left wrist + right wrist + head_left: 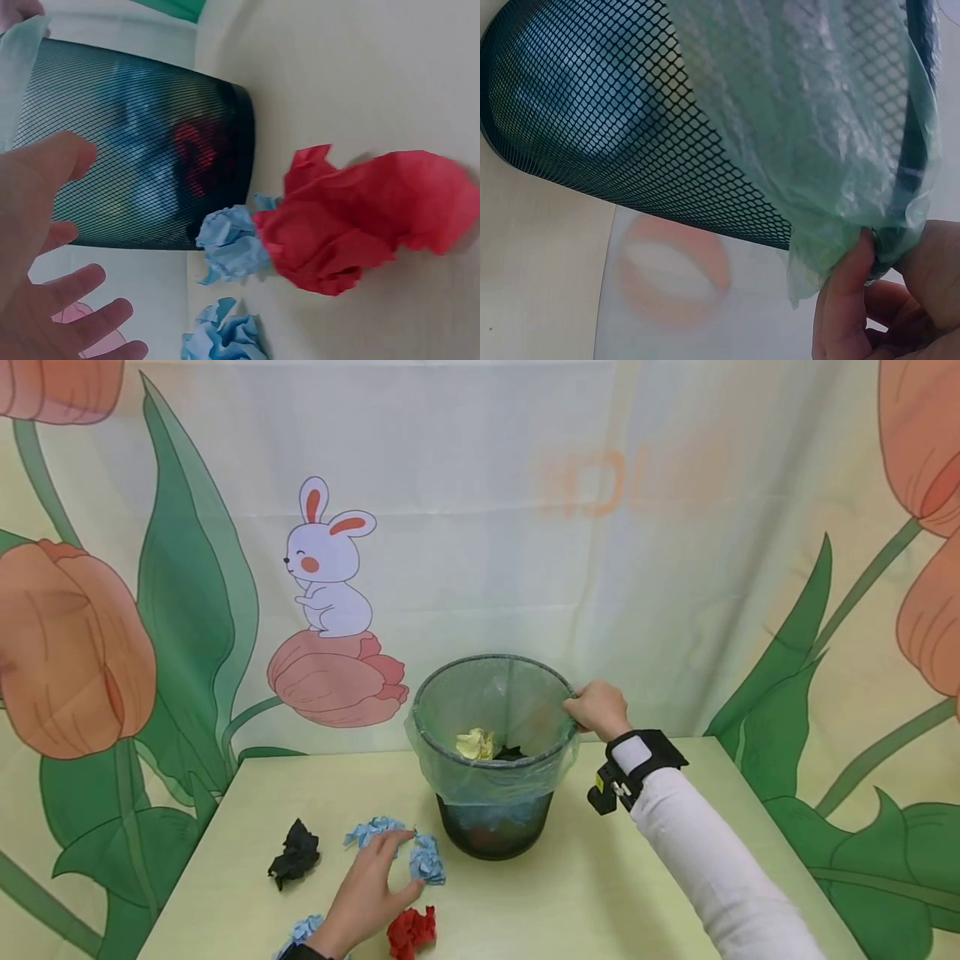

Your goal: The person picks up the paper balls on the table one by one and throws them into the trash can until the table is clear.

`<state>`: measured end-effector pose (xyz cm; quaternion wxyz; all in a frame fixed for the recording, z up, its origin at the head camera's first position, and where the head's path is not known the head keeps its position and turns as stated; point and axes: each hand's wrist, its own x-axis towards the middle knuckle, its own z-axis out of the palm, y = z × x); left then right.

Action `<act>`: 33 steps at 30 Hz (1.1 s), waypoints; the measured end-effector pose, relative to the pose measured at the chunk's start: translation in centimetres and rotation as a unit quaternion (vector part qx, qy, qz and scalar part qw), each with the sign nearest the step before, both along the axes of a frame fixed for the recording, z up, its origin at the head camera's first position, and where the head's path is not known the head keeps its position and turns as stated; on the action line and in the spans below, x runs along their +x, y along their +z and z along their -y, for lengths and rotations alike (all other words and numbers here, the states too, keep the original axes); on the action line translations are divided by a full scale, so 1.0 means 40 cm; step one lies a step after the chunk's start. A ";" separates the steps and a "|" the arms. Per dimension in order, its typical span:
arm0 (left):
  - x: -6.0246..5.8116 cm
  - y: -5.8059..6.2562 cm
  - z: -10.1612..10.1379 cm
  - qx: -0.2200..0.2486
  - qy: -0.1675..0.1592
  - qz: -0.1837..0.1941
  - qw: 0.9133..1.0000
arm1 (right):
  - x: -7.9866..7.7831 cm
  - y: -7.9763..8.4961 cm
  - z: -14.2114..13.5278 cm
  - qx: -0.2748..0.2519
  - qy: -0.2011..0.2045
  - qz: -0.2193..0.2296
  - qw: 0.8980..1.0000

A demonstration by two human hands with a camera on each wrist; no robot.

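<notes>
A black mesh wastebasket (495,827) lined with a thin green bag (450,777) stands on the table. Its rim and the bag's edge are gripped by my right hand (600,708), as the right wrist view also shows. Inside lie a pale yellow paper ball (476,744) and a dark one (512,753). My left hand (367,889) hovers over the table with fingers spread and nothing held. Nearest its fingertips is a crumpled blue paper ball (427,860); another blue ball (372,830) sits just behind the hand, partly covered by it. A crumpled red paper (411,932) lies below the thumb.
A crumpled black paper (295,854) lies at the left of the table (600,893). One more blue ball (306,928) shows beside the left wrist. A printed curtain (480,568) hangs right behind the table's far edge.
</notes>
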<state>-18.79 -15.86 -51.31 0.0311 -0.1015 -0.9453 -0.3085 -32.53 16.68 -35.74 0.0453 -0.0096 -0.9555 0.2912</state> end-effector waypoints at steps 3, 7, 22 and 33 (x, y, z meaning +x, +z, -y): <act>0.016 -0.014 -0.002 -0.013 -0.024 0.011 1.000 | 0.000 -0.001 -0.001 -0.003 0.000 -0.001 1.000; 0.034 -0.033 -0.006 -0.010 -0.070 0.051 0.996 | 0.000 -0.001 -0.002 -0.006 0.001 -0.001 1.000; 0.064 -0.147 -0.020 -0.118 -0.136 0.114 0.977 | 0.001 0.001 -0.004 -0.007 -0.006 -0.007 1.000; 0.075 -0.187 -0.038 -0.179 -0.090 0.136 0.970 | 0.006 -0.005 0.000 -0.017 0.001 -0.020 1.000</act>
